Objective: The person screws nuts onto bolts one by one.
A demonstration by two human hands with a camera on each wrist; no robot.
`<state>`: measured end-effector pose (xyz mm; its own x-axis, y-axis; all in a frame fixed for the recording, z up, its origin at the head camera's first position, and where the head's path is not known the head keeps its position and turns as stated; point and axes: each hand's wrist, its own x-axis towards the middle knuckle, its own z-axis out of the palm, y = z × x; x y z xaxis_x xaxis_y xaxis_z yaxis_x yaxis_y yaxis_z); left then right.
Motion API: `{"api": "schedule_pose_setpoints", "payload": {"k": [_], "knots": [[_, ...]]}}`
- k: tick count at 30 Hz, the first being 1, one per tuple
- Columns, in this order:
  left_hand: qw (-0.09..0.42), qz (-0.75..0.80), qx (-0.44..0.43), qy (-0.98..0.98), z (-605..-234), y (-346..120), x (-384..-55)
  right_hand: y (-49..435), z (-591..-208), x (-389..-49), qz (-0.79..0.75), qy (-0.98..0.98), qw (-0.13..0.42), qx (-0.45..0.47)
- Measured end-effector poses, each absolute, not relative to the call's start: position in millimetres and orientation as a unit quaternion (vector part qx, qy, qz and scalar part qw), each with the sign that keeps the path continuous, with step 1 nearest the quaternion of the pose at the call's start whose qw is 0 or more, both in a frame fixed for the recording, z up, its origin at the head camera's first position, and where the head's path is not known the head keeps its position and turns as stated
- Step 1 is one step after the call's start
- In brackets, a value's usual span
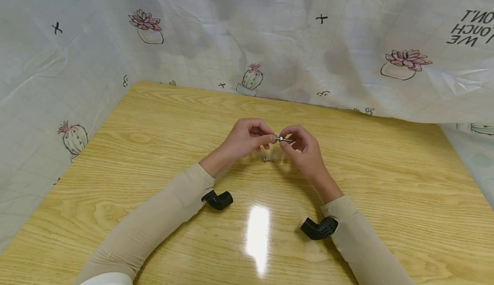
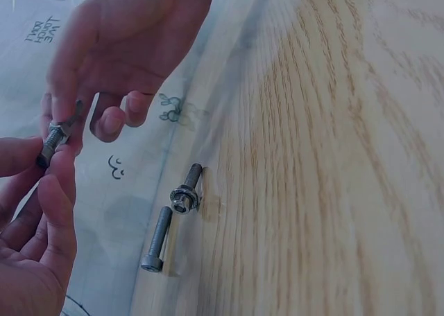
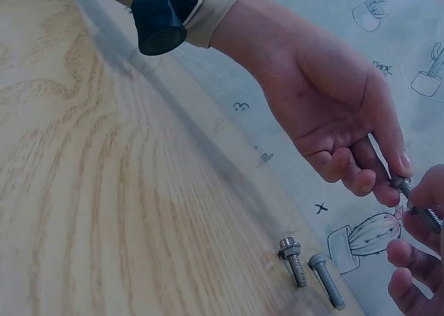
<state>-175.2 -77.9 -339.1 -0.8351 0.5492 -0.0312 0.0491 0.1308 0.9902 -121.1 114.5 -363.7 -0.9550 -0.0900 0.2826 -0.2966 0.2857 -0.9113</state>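
My left hand (image 1: 247, 139) pinches a metal bolt (image 2: 50, 144) by its head end, between thumb and fingertips. Opposite it, my right hand (image 1: 305, 150) has thumb and forefinger on a small nut (image 1: 281, 138) around the bolt's shank. The bolt lies roughly level, raised over the table, its threaded end pointing right in the head view. Below the hands lies a second bolt (image 3: 293, 260) with a nut and what looks like a washer near its head. Beside it lies a plain socket-head bolt (image 3: 326, 281), which I cannot make out in the head view.
The wood-grain table (image 1: 173, 117) spreads beneath both arms. A printed plastic sheet (image 1: 216, 40) hangs behind it and at its sides. Black camera mounts (image 1: 218, 200) jut from both sleeves. Bright glare (image 1: 257, 238) lies on the table between the forearms.
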Motion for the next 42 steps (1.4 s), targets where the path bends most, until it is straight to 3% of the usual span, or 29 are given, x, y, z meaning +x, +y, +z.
{"api": "schedule_pose_setpoints", "payload": {"k": [29, 42], "knots": [[0.196, 0.621, 0.219, 0.726, -338.4, -75.7, -173.6, 114.2, -363.5, -121.1, 0.567, -0.815, 0.068, 0.097], [0.195, 0.620, 0.219, 0.728, -342.1, -80.3, -173.1, 109.5, -365.4, -117.2, 0.575, -0.806, 0.092, 0.105]]}}
